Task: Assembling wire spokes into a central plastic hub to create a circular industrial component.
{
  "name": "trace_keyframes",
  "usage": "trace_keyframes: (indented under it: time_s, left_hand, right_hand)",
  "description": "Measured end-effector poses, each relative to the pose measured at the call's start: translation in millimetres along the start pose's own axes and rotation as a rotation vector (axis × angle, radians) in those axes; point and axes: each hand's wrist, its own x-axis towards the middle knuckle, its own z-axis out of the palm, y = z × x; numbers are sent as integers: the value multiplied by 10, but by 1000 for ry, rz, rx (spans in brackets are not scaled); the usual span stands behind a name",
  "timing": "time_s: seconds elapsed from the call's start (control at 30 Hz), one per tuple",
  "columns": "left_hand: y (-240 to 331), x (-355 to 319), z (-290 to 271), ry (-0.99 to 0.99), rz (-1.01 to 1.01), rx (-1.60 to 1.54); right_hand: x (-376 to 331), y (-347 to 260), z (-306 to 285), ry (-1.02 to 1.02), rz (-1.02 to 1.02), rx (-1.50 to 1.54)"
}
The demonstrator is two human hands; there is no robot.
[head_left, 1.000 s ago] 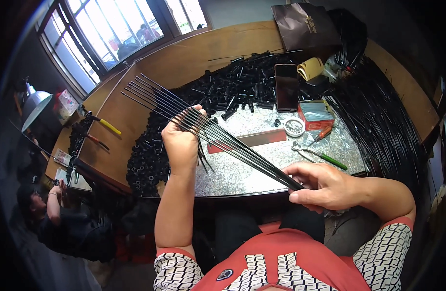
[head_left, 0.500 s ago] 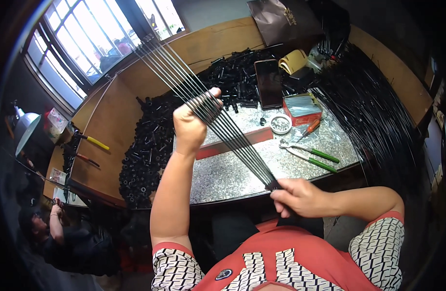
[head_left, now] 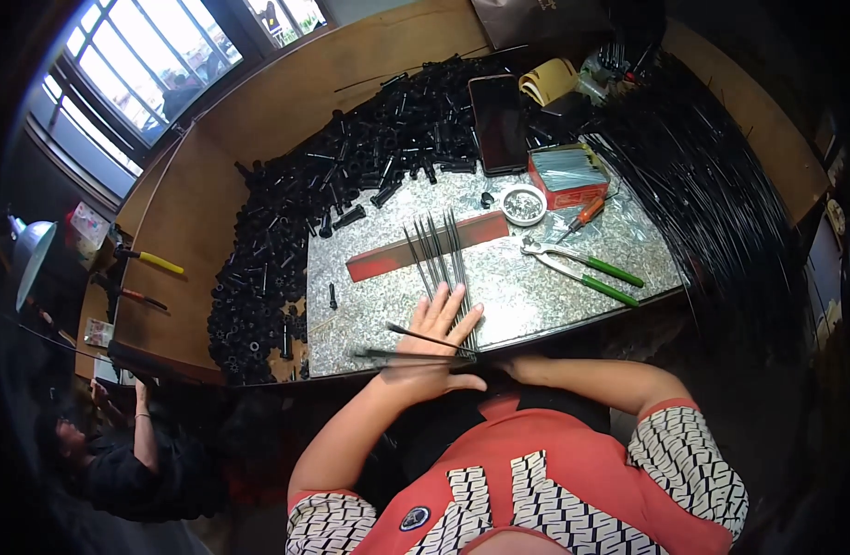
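My left hand (head_left: 431,344) is held palm down near the table's front edge, fingers stretched and spread, over a fan of thin black rods (head_left: 456,259). Several of these rods reach up the speckled tabletop (head_left: 369,338) and cross a red bar (head_left: 374,265). A few others swing left across the back of that hand and are smeared by motion. The rods run together at my right hand (head_left: 517,367), low at the table's edge. It closes round their near ends, though its fingers are mostly hidden.
Black tubular parts (head_left: 369,153) are heaped along the back and left. On the right lie end nippers with green handles (head_left: 587,277), an orange-handled screwdriver (head_left: 587,214), a white dish (head_left: 505,213), a red box (head_left: 568,198), a phone (head_left: 499,125) and long black rods (head_left: 721,185). A person (head_left: 138,462) sits at lower left.
The raised rod bundle has come down and fanned out over the tabletop. My left hand has let go of its upper part and moved down. My right hand has shifted slightly left.
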Motion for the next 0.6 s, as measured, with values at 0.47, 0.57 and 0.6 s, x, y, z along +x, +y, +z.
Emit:
trace_keyframes:
  time_s: [0.47,0.57,0.6]
  left_hand:
    - [-76,-28,312,188,150,67]
    - [-99,-54,273,189,185,81]
    - [-108,-65,290,193,186,88]
  right_hand:
    - [-373,-1322,-1400,-642,-68,-206]
    - [-514,-1662,-1818,-477,-153,-229]
    - [-510,-1759,-1945,-467,-153,-216]
